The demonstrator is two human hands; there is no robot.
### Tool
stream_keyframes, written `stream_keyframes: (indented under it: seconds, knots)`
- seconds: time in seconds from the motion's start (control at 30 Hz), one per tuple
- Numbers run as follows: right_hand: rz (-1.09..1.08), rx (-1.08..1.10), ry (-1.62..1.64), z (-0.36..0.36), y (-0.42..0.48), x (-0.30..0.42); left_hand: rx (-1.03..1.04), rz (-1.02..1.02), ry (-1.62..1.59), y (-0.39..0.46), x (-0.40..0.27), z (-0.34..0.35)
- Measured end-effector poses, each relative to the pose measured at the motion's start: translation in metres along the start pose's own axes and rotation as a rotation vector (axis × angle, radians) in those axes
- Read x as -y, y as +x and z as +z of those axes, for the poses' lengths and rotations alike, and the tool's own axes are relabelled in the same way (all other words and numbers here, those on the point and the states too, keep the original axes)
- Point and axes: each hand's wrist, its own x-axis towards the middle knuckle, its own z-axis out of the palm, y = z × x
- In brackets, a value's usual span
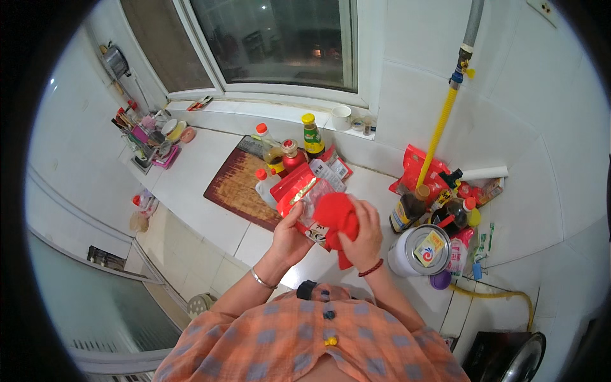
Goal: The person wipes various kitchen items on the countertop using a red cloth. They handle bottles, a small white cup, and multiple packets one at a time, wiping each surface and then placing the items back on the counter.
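Note:
A red and clear plastic food pouch (298, 186) is gripped near its lower edge by my left hand (292, 238), above the white tiled counter. My right hand (365, 234) holds a bunched red cloth (336, 215) against the pouch's right side. Just behind the pouch stand a white bottle with a red cap (265, 186), a red bottle (292, 155), a clear bottle of amber liquid (271, 148) and a yellow-capped sauce bottle (312, 136). Beside them lie some small printed packets (329, 173). A brown wooden cutting board (238, 188) lies to the left, partly under the bottles.
On the right are a large metal-lidded can (396, 255), a dark sauce bottle (405, 210), a red bag (422, 164) and a yellow gas hose (438, 129). A white cup (341, 118) stands on the windowsill. Utensils and dishes (174, 129) crowd the far left corner.

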Motion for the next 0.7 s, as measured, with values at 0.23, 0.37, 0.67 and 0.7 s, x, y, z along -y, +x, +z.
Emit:
stream_keyframes:
  seconds: [0.23, 0.37, 0.67, 0.7]
  knots:
    - [0.25, -0.116, 0.234, -0.019, 0.005, -0.039, 0.045, 0.07, 0.011, 0.0, -0.008, -0.001]
    - [-0.049, 0.088, 0.078, -0.009, 0.003, 0.021, 0.021, 0.014, -0.061, 0.008, 0.003, 0.003]
    - [0.107, -0.03, 0.175, 0.017, -0.016, -0.028, 0.073, 0.038, -0.115, 0.001, -0.025, 0.0]
    - [0.277, -0.072, 0.325, 0.02, -0.017, -0.051, 0.078, 0.042, -0.11, -0.001, -0.027, 0.003]
